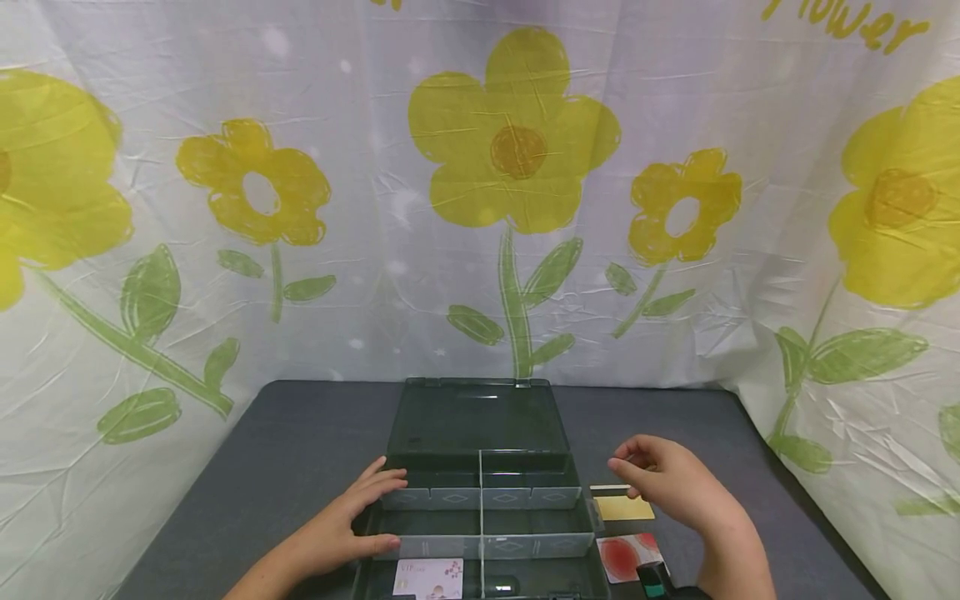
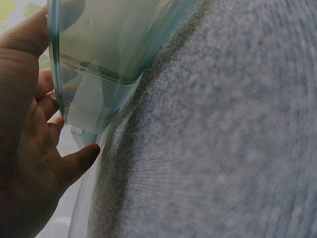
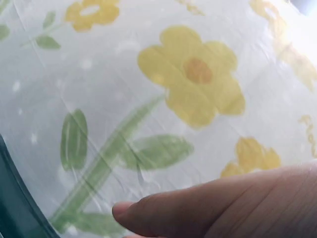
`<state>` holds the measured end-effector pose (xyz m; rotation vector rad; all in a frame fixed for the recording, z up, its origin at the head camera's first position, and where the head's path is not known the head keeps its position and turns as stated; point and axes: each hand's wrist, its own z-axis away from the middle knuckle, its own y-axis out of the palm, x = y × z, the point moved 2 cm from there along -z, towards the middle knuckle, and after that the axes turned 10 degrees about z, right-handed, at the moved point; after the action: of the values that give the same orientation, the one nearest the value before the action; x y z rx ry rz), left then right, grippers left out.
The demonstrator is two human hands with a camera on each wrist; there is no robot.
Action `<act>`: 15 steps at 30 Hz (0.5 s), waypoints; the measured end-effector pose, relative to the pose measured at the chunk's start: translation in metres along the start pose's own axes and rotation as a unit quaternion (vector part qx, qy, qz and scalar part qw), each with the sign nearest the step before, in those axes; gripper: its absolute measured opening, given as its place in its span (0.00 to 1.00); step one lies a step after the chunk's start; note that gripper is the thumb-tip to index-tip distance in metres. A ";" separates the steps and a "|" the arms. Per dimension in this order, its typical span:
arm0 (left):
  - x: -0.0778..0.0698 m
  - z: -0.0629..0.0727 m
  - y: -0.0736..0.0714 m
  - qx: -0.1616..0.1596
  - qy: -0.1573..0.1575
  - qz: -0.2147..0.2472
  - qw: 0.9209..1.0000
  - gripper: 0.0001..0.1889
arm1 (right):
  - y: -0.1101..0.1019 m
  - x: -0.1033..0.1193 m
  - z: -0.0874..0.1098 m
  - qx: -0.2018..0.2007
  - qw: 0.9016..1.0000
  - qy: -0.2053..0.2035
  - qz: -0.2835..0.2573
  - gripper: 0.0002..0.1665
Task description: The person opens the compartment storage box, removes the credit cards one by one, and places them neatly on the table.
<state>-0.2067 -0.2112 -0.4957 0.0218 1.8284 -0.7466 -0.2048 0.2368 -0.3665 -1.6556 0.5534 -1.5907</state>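
A dark see-through divided box (image 1: 536, 523) stands with its lid (image 1: 480, 417) laid back. My left hand (image 1: 352, 521) rests at the box's left edge, fingers spread and thumb reaching over the inside. The left wrist view shows the left hand (image 2: 37, 148) along the clear side wall (image 2: 104, 49), some fingertips seen through it. A pale card marked VIP (image 1: 429, 578) lies in the front left compartment. Right of the box, my right hand (image 1: 667, 479) hovers near a gold card (image 1: 624, 507), fingers loosely curled with nothing visible in them. Only its thumb (image 3: 168, 213) shows clearly in the right wrist view.
A red and white card (image 1: 621, 558) lies on the dark table (image 1: 322, 433) to the right of the box, partly covered by a black and teal piece (image 1: 654, 580) by my right wrist. A white curtain with yellow flowers (image 1: 517, 150) hangs behind and at both sides.
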 end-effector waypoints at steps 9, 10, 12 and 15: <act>0.001 0.000 0.000 -0.004 0.004 -0.008 1.000 0.37 | 0.023 0.045 0.004 -0.003 0.995 -0.100 0.027 0.14; 0.001 0.000 0.000 -0.005 0.005 -0.008 1.000 0.37 | 0.027 0.049 0.005 0.001 0.993 -0.116 0.029 0.13; 0.001 0.000 0.000 -0.006 0.007 -0.010 1.000 0.36 | 0.035 0.058 0.005 0.010 0.990 -0.140 0.032 0.13; 0.001 0.000 0.000 -0.007 0.008 -0.011 1.000 0.36 | 0.048 0.069 0.004 0.028 0.985 -0.165 0.029 0.12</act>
<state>-0.2072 -0.2112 -0.4966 -0.0023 1.8508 -0.7514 -0.1823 0.1563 -0.3584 -1.7960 0.3762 -1.2426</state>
